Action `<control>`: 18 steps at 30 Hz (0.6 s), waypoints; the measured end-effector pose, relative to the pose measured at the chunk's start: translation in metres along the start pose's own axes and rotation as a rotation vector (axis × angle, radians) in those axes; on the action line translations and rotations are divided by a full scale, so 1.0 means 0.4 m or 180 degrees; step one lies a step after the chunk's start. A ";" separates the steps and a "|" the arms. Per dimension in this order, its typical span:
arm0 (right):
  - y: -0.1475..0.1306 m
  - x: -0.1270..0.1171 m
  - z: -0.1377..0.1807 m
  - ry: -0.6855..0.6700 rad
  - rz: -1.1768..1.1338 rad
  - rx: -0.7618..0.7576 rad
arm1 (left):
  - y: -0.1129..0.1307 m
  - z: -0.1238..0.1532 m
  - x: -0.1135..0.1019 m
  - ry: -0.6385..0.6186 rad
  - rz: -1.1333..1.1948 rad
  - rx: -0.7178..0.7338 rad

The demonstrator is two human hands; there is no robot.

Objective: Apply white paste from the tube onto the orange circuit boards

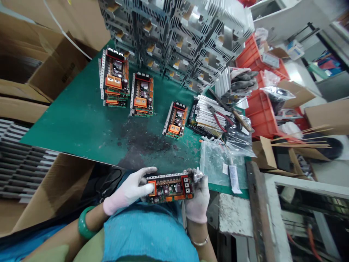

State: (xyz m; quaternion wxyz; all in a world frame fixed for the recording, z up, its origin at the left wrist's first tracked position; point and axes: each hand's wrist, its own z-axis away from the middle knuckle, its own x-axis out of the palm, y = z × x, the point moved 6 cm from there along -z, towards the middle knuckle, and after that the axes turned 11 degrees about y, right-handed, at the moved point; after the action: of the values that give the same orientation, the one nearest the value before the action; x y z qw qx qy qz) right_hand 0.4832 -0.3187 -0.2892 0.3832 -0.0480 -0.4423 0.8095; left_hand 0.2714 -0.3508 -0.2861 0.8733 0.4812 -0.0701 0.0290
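A circuit board [169, 189] with a metal strip along its far edge is held level at the table's near edge. My gloved left hand [133, 189] grips its left end, thumb on top beside the orange terminal block [152, 188]. Around the right end my gloved right hand [198, 196] is closed, next to the dark red terminal block [187, 185]. A small crumpled whitish piece [198, 175] shows at the right fingertips; what it is I cannot tell. Farther out lie a single board [176, 120] and two stacks of similar boards [142, 94] [116, 76].
Stacked metal housings [174, 40] line the green table's [81, 120] back. To the right are metal bars [208, 112], red-handled pliers [218, 118] and a clear plastic bag [214, 160]. Orange crates [260, 112] stand beyond. Cardboard boxes [54, 65] flank the left.
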 end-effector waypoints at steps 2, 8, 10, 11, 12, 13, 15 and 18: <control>0.001 0.001 0.003 0.0047 -0.0051 0.0065 | -0.001 -0.001 -0.001 0.0010 -0.0016 0.0000; -0.001 0.007 0.007 0.0055 -0.0157 0.0130 | -0.005 -0.002 -0.001 -0.0016 0.0002 -0.0054; -0.001 0.007 0.007 0.0039 -0.0167 0.0139 | -0.004 -0.002 -0.001 -0.0009 -0.0020 -0.0063; 0.000 0.007 0.006 0.0029 -0.0164 0.0134 | -0.003 -0.001 -0.001 -0.0005 -0.0027 -0.0064; 0.000 0.007 0.006 0.0022 -0.0159 0.0129 | -0.002 -0.001 -0.001 0.0003 -0.0025 -0.0057; 0.000 0.007 0.005 0.0021 -0.0159 0.0127 | -0.001 0.000 -0.001 0.0010 -0.0023 -0.0052; 0.001 0.005 0.004 0.0042 -0.0163 0.0124 | 0.001 0.001 -0.001 0.0016 -0.0016 -0.0036; 0.001 0.004 0.003 0.0074 -0.0152 0.0106 | 0.000 0.000 -0.001 0.0018 -0.0047 -0.0002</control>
State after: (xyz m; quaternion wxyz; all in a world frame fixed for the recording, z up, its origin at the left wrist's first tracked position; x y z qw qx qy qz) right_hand 0.4812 -0.3185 -0.2885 0.4083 -0.0405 -0.4253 0.8067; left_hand 0.2709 -0.3509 -0.2864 0.8738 0.4814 -0.0640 0.0239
